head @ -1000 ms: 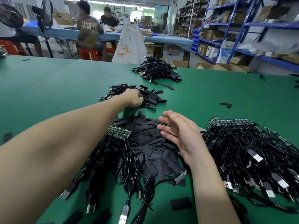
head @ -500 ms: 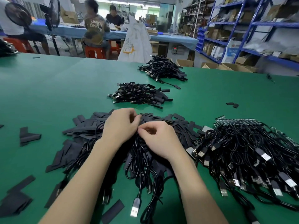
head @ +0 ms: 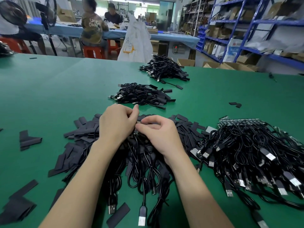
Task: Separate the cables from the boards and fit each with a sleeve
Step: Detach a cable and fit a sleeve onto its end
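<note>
Centrally, both hands [head: 139,127] pinching board [head: 138,122], cables [head: 143,163] dangling

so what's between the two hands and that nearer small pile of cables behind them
In the head view, only bare green table lies between the hands (left, right) and the nearer small cable pile; the sleeves' far edge barely shows there.

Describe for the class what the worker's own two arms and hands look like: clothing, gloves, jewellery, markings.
Both forearms are bare as far as the frame shows, with no sleeve in view. The left hand and right hand wear no gloves. No watch, ring, wristband or marking is visible.
</note>
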A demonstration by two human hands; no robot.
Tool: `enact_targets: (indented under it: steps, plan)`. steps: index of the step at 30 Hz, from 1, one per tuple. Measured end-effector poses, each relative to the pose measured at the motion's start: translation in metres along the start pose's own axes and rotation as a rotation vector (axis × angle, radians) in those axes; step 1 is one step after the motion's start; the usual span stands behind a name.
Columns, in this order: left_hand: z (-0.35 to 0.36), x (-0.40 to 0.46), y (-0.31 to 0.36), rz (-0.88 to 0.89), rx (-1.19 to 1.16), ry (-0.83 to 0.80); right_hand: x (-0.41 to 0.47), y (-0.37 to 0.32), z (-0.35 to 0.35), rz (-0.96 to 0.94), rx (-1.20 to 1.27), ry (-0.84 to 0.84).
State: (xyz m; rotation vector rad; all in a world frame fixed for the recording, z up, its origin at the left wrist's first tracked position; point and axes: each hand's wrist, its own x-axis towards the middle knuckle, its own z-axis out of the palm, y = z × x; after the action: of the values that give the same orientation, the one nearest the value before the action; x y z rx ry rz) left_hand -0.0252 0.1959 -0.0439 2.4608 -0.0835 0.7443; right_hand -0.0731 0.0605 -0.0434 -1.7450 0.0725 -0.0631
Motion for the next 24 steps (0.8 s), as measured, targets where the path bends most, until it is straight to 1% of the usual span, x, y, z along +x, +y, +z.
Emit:
enact_targets:
  steps: [5, 8, 11, 15, 19, 22, 24]
  plan:
    - [-0.0005, -0.0006, 0.0075, 0.109, -0.014, 0.028, -0.0029, -0.0025, -0.0044, 0.098, 0.149, 0.008]
    - [0.0011, 0.0015, 0.0068, 0.124, -0.134, -0.035, -0.0037, -0.0047, -0.0084, 0.141, 0.208, -0.011]
    - [0.0022, 0.002, 0.009, 0.095, -0.205, -0.106, -0.0036, -0.0045, -0.009, 0.148, 0.257, -0.011]
    - [0.0027, 0.0011, 0.0101, 0.054, -0.27, -0.119, -0.0025, -0.004, -0.0093, 0.176, 0.25, -0.039]
    - [0.0023, 0.0003, 0.0102, 0.012, -0.325, -0.168, -0.0019, -0.0029, -0.0086, 0.217, 0.315, -0.096]
    - [0.0009, -0.0001, 0.0098, -0.002, -0.356, -0.192, -0.0007, -0.0027, -0.0069, 0.234, 0.352, -0.108]
    - [0.0002, -0.0002, 0.0097, -0.023, -0.41, -0.205, -0.0008, -0.0034, -0.0058, 0.245, 0.422, -0.127]
